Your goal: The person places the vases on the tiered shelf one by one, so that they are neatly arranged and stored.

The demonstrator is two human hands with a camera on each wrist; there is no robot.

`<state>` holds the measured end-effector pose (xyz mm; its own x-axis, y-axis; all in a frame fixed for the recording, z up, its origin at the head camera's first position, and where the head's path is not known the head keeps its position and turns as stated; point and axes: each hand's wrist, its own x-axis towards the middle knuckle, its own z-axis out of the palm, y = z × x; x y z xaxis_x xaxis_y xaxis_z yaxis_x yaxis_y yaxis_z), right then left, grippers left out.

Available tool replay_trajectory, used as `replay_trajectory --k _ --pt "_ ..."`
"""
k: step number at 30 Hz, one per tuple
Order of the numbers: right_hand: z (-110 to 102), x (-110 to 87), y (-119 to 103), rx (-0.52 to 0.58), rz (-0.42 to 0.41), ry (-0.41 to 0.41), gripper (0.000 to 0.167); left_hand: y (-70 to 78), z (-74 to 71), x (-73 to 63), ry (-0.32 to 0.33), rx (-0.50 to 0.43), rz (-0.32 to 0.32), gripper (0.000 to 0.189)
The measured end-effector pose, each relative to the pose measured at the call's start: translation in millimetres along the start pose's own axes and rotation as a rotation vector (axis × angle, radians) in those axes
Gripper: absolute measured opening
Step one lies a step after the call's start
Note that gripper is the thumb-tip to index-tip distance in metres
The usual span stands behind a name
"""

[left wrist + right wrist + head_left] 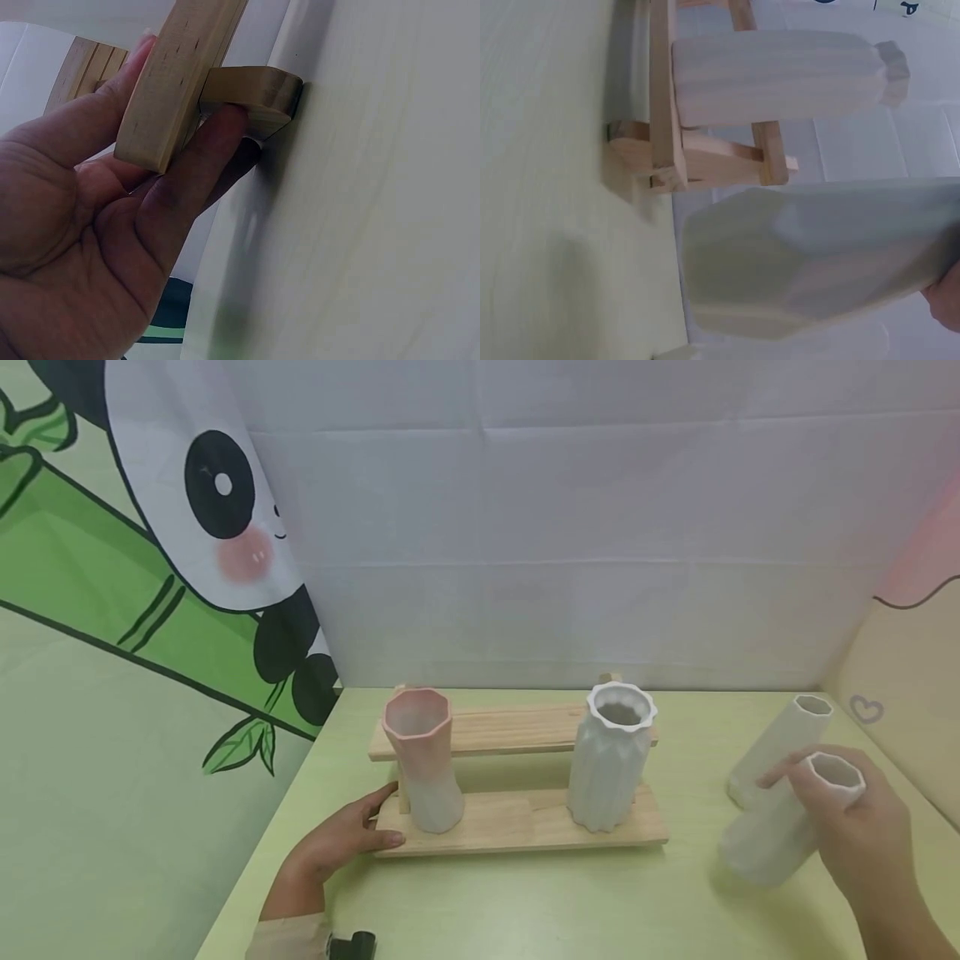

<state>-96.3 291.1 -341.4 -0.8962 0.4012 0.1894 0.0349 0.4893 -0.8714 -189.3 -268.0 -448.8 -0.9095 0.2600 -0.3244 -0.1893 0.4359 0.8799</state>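
A two-tier wooden rack [517,839] stands on the table, its left end held by my left hand [330,843]. In the left wrist view, thumb and fingers grip the end of the lower board [169,97], with one finger against the foot [255,86]. At the right, my right hand [873,827] grips a white vase [772,843] near its rim. This vase leans, its base close over the table; in the right wrist view its faceted lower body [780,262] shows large. A pink-and-white vase [423,760] and a ribbed white vase [609,768] stand on the lower board.
Another slim white vase [780,747] stands behind the held one, near the right wall panel [915,727]. A white cloth backdrop [562,568] rises behind the table [525,910]. At the left hangs a panda-and-bamboo print [150,577].
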Motion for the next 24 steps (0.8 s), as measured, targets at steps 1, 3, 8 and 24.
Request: replay_trajectory --k 1,3,8,24 --pt "0 -1.0 -5 0.007 -0.016 -0.012 0.020 0.2 0.0 -0.1 0.002 0.005 -0.001 0.100" --pt "1 -2.9 -14 0.022 -0.050 -0.032 0.018 0.6 -0.1 -0.2 0.006 0.013 -0.001 0.100" --pt "6 -8.7 -37 0.095 -0.144 -0.066 0.015 0.3 -0.4 0.5 0.008 0.021 -0.003 0.100" --pt "36 -14.7 -86 0.823 -0.535 -0.488 0.026 1.6 -2.9 -0.8 -0.018 0.024 0.009 0.097"
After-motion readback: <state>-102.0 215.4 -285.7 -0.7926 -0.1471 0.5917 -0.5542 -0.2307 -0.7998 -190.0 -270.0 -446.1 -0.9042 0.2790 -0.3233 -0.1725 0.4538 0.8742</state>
